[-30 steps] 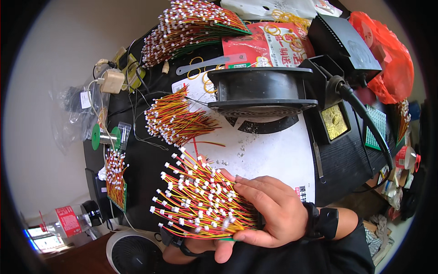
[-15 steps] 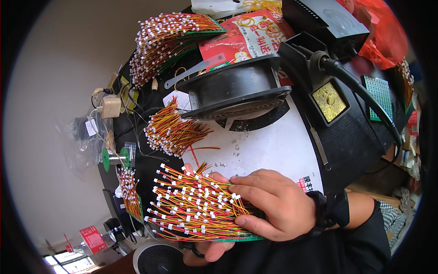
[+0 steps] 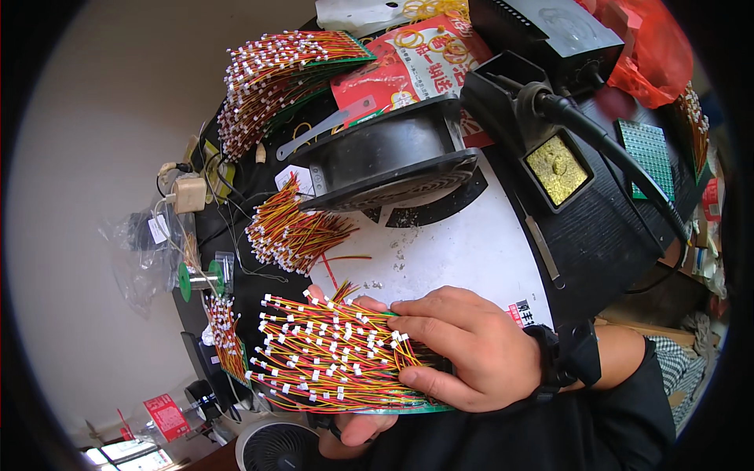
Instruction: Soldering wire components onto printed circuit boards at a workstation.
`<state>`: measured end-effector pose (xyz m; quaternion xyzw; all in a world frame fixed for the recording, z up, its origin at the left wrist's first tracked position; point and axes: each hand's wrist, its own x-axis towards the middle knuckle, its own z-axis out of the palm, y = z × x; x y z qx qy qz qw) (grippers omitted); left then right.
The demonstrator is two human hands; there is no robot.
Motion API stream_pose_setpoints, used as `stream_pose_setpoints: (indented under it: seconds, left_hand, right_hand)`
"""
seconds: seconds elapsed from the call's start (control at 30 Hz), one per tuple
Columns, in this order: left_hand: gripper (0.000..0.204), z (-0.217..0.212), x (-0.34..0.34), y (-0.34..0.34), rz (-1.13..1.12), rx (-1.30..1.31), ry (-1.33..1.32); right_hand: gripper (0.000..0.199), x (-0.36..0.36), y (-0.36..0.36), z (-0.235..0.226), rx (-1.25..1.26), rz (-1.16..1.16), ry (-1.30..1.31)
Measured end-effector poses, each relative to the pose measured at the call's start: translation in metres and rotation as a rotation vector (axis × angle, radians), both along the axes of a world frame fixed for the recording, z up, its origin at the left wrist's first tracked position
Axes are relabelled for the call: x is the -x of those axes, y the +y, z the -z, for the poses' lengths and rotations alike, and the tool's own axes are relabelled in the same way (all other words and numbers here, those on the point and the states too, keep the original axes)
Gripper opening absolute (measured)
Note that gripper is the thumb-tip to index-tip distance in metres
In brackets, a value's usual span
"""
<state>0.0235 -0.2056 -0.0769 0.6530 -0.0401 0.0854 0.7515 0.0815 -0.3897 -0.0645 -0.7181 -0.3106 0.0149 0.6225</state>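
Note:
A green circuit board [image 3: 428,408] carries dense rows of red, yellow and black wires tipped with small white connectors [image 3: 330,345]. My left hand [image 3: 365,428] grips it from beneath; its thumb shows at the near edge and fingertips at the far edge, with the rest hidden. Over the board's right part lies my right hand [image 3: 479,353], its fingers and thumb curved around the wires and pressing them down. Just beyond the board a pile of loose connector wires [image 3: 294,228] rests by the white sheet [image 3: 440,259], with one wire lying apart.
A black fan [image 3: 393,157] stands past my hands. Farther right are a soldering iron [image 3: 565,110] in its stand, a yellow sponge [image 3: 558,169], tweezers [image 3: 543,250] and a bare green board [image 3: 647,159]. Wired boards [image 3: 290,78] are stacked far left; a solder spool [image 3: 200,279] sits left.
The wired board in my hands has shifted slightly relative to the table, and the view has moved a little. Both hands keep their places on it.

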Motion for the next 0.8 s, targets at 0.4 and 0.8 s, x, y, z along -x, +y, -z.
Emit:
stream_pose_setpoints:
  seconds: [0.4,0.8]
  left_hand:
    - [0.146,-0.018,-0.002,-0.012,-0.004,0.012,0.122]
    - [0.147,-0.006,0.0,-0.013,-0.133,0.087,0.025]
  right_hand:
    - [0.048,0.0,-0.002,-0.003,-0.019,0.011,0.01]
    - [0.045,-0.001,-0.002,0.001,-0.039,-0.006,0.012]
